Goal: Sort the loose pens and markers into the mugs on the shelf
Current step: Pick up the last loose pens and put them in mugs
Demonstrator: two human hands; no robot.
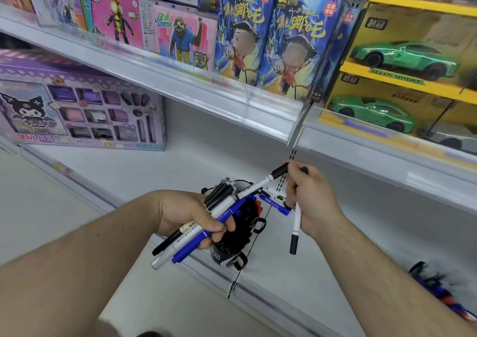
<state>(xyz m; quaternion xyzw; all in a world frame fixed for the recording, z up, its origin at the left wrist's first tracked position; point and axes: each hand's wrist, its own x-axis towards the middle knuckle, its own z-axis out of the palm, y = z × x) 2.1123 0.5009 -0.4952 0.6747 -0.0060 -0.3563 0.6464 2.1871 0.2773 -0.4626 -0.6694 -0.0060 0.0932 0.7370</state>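
My left grip clutches a bundle of smooth plastic pens; right grip pinches two white markers.

The left hand holds a bunch of pens over a black mug on the white shelf. The right hand holds one white marker, pointing down.

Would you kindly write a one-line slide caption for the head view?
Left hand grips a pen bundle while right hand holds a marker above a black mug on the shelf.
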